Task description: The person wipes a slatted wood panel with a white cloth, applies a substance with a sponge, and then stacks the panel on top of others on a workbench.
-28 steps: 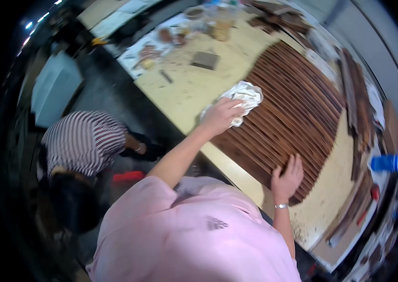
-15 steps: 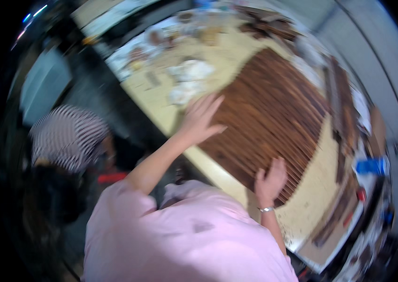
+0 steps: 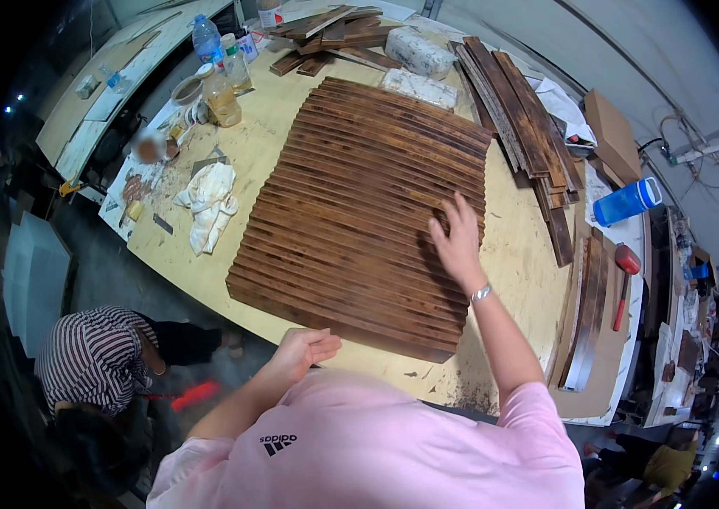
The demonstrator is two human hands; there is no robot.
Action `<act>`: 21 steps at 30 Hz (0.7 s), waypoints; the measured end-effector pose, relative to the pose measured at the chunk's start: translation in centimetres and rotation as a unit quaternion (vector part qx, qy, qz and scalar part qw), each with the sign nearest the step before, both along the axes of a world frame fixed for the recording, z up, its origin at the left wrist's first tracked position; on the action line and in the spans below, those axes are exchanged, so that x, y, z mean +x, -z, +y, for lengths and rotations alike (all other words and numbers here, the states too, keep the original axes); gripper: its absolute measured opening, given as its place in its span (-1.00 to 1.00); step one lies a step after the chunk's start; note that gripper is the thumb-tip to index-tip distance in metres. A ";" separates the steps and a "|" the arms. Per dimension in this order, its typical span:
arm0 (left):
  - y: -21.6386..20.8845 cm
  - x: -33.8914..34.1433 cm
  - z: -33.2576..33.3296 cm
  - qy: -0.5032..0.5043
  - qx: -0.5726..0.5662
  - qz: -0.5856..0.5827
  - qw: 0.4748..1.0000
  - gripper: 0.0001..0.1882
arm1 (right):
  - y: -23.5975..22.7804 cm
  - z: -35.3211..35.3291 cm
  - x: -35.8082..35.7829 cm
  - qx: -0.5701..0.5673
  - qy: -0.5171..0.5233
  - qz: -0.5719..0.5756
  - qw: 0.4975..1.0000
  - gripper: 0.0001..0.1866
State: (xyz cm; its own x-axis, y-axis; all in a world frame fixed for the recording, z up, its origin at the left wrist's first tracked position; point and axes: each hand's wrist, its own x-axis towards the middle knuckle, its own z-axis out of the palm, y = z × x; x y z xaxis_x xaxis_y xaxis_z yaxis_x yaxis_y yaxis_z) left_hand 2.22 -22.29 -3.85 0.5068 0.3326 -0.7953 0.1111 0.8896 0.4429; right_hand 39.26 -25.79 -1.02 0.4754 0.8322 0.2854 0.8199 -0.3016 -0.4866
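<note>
A large brown panel of ridged, dark-stained wooden strips [image 3: 359, 212] lies flat on the pale table [image 3: 512, 280] in front of me. My right hand [image 3: 459, 242] is over the panel's right side, fingers spread and holding nothing; whether it touches the strips I cannot tell. At the table's near edge, just short of the panel's front edge, is my left hand [image 3: 304, 350], its fingers stretched out and nothing in them. A crumpled white cloth [image 3: 209, 206] rests to the left of the panel.
Plastic bottles [image 3: 222, 97] stand at the back left. Loose wooden strips [image 3: 334, 34] are piled at the back, more boards [image 3: 521, 114] at the right. A red-headed mallet [image 3: 625, 265] and blue jug [image 3: 625, 202] lie far right. A person in stripes [image 3: 96, 356] bends low at left.
The view has turned and sharpened. My left hand has left the panel's left side for the table's near edge. My right hand has moved from the near edge farther up the panel's right side.
</note>
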 end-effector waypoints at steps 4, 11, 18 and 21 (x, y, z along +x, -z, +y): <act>-0.5 1.7 1.9 0.016 -0.117 0.002 0.993 -0.56 | 1.6 7.1 8.1 0.000 0.036 -0.059 0.998 -0.40; 7.8 0.5 4.8 0.027 -0.374 -0.203 0.905 -0.37 | 1.4 17.8 17.7 -0.085 0.091 -0.132 0.983 -0.42; 1.3 3.3 5.4 0.071 -0.273 -0.054 0.958 -0.48 | 3.3 22.8 22.7 -0.185 0.131 -0.077 0.971 -0.39; 0.9 3.4 5.5 0.076 -0.285 -0.025 0.955 -0.51 | 3.5 22.7 21.9 -0.185 0.133 -0.108 0.968 -0.35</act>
